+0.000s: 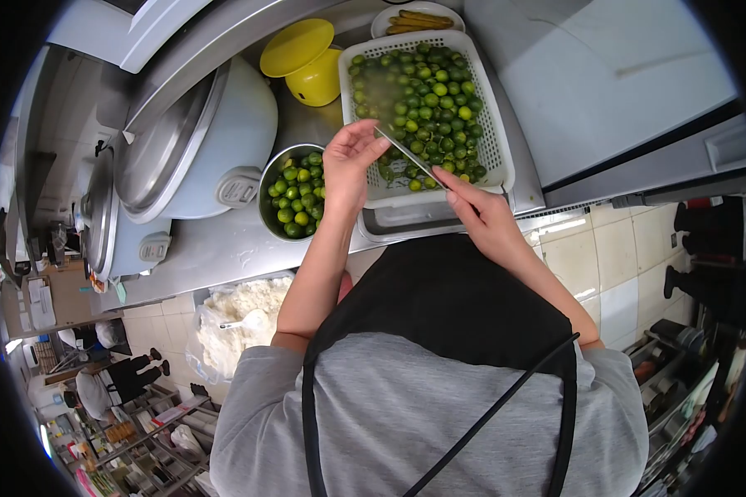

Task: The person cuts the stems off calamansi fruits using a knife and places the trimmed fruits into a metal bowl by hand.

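My right hand (485, 217) is closed around the near end of a slim metal knife-like tool (412, 156); its handle is hidden. The tool slants up and left to the fingertips of my left hand (351, 159). The left thumb and fingers curl together there, and whatever lies between them is too small to make out. Both hands are above the near edge of a white perforated basket (503, 166) full of small green limes (427, 101). Just left of my left wrist, a steel bowl (265, 205) holds more limes (298, 194).
A yellow plastic container (311, 70) and a plate of brown sticks (419, 21) stand behind. Large lidded cookers (244, 124) line the steel counter (192, 257) on the left. Below it is a plastic bag of white stuff (232, 319). Other people (112, 385) stand farther off.
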`<state>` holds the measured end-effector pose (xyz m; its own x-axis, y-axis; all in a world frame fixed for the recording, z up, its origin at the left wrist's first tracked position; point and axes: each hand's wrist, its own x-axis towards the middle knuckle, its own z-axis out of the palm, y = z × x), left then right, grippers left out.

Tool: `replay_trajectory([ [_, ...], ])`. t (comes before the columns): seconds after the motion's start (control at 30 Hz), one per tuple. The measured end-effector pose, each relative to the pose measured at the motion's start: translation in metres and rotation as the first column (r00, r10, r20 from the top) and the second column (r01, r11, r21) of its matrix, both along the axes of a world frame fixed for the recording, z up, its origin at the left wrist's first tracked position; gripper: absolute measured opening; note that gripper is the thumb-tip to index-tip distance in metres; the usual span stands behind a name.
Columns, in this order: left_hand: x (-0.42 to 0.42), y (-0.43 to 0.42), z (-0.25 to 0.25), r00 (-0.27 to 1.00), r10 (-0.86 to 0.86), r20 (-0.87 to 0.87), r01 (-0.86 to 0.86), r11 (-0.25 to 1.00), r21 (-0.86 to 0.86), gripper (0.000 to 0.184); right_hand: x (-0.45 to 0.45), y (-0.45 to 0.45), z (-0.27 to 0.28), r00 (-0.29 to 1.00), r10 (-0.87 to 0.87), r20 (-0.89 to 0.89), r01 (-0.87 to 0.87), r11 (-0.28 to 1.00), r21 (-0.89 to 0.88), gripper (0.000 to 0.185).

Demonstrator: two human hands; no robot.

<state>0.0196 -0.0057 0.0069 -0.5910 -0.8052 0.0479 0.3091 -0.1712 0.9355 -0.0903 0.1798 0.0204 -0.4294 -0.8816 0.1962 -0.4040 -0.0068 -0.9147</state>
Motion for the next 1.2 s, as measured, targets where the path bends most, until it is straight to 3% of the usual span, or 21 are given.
replay_trajectory([
  [0.27, -0.003, 0.014, 0.002, 0.999, -0.031, 0.04, 0.032, 0.999, -0.022, 0.025, -0.004, -0.014, 0.007, 1.0, -0.007, -0.013, 0.009, 0.993, 0.117, 0.033],
  [0.37, -0.001, 0.007, -0.003, 0.998, -0.063, 0.027, 0.062, 0.998, 0.031, 0.019, -0.003, -0.019, 0.004, 1.0, -0.012, 0.004, 0.012, 1.0, 0.016, 0.033],
  [0.43, 0.003, 0.003, 0.001, 0.978, -0.162, -0.133, 0.192, 0.946, 0.262, 0.017, -0.004, -0.019, 0.006, 1.0, -0.001, -0.003, 0.002, 0.999, 0.048, 0.033],
  [0.57, 0.025, -0.025, -0.005, 0.961, -0.174, -0.216, 0.241, 0.911, 0.334, 0.018, -0.007, -0.012, 0.004, 0.999, 0.049, -0.022, -0.045, 0.988, 0.144, 0.033],
  [0.63, 0.05, -0.049, -0.003, 0.975, -0.167, -0.149, 0.203, 0.938, 0.282, 0.021, -0.01, -0.006, -0.007, 0.999, 0.041, -0.01, -0.039, 0.991, 0.124, 0.033],
  [0.7, 0.078, -0.059, 0.026, 0.958, -0.203, 0.201, 0.19, 0.978, 0.083, 0.025, -0.017, 0.0, -0.013, 1.0, 0.03, 0.004, -0.03, 0.994, 0.105, 0.033],
  [0.73, 0.097, -0.075, 0.026, 0.833, -0.226, 0.505, 0.302, 0.95, -0.073, 0.027, -0.022, 0.003, -0.014, 1.0, -0.017, 0.013, 0.015, 0.994, 0.109, 0.033],
  [0.77, 0.102, -0.08, 0.027, 0.832, -0.227, 0.506, 0.302, 0.95, -0.071, 0.027, -0.027, 0.006, -0.015, 0.998, -0.063, 0.022, 0.06, 0.992, 0.113, 0.033],
  [0.83, 0.102, -0.081, 0.038, 0.575, -0.102, 0.812, 0.5, 0.829, -0.25, 0.029, -0.035, 0.009, -0.009, 0.996, -0.089, -0.012, 0.09, 0.99, 0.107, 0.033],
  [0.87, 0.091, -0.077, 0.039, 0.514, 0.04, 0.857, 0.51, 0.789, -0.342, 0.03, -0.039, 0.009, 0.0, 0.994, -0.107, 0.021, 0.099, 0.966, 0.238, 0.033],
  [0.9, 0.075, -0.072, 0.031, 0.52, 0.111, 0.847, 0.488, 0.776, -0.401, 0.029, -0.04, 0.009, 0.005, 0.99, -0.128, 0.051, 0.101, 0.926, 0.365, 0.033],
  [0.97, 0.034, -0.05, 0.018, 0.488, 0.259, 0.834, 0.481, 0.717, -0.504, 0.022, -0.039, 0.004, 0.0, 0.993, -0.117, 0.023, 0.107, 0.96, 0.259, 0.033],
  [1.0, 0.015, -0.044, 0.002, 0.477, 0.362, 0.801, 0.563, 0.575, -0.594, 0.016, -0.038, 0.002, -0.002, 0.994, -0.109, -0.006, 0.109, 0.982, 0.151, 0.033],
  [1.03, -0.001, -0.039, -0.023, 0.463, 0.479, 0.746, 0.603, 0.447, -0.661, 0.012, -0.036, 0.0, 0.0, 0.994, -0.109, -0.007, 0.108, 0.983, 0.151, 0.033],
  [1.07, -0.018, -0.038, -0.041, 0.374, 0.555, 0.743, 0.73, 0.318, -0.605, 0.012, -0.034, -0.002, 0.001, 0.995, -0.094, -0.013, 0.095, 0.989, 0.111, 0.033],
  [1.1, -0.027, -0.035, -0.053, 0.374, 0.556, 0.742, 0.729, 0.318, -0.606, 0.012, -0.031, -0.004, 0.002, 0.997, -0.08, -0.019, 0.081, 0.994, 0.071, 0.034],
  [1.17, -0.04, -0.033, -0.068, 0.319, 0.721, 0.615, 0.795, 0.15, -0.588, 0.015, -0.028, -0.004, 0.005, 0.997, -0.079, -0.021, 0.081, 0.992, 0.092, 0.034],
  [1.2, -0.042, -0.033, -0.063, 0.303, 0.707, 0.639, 0.809, 0.163, -0.565, 0.019, -0.028, -0.002, 0.006, 0.996, -0.081, -0.021, 0.083, 0.99, 0.116, 0.034],
])
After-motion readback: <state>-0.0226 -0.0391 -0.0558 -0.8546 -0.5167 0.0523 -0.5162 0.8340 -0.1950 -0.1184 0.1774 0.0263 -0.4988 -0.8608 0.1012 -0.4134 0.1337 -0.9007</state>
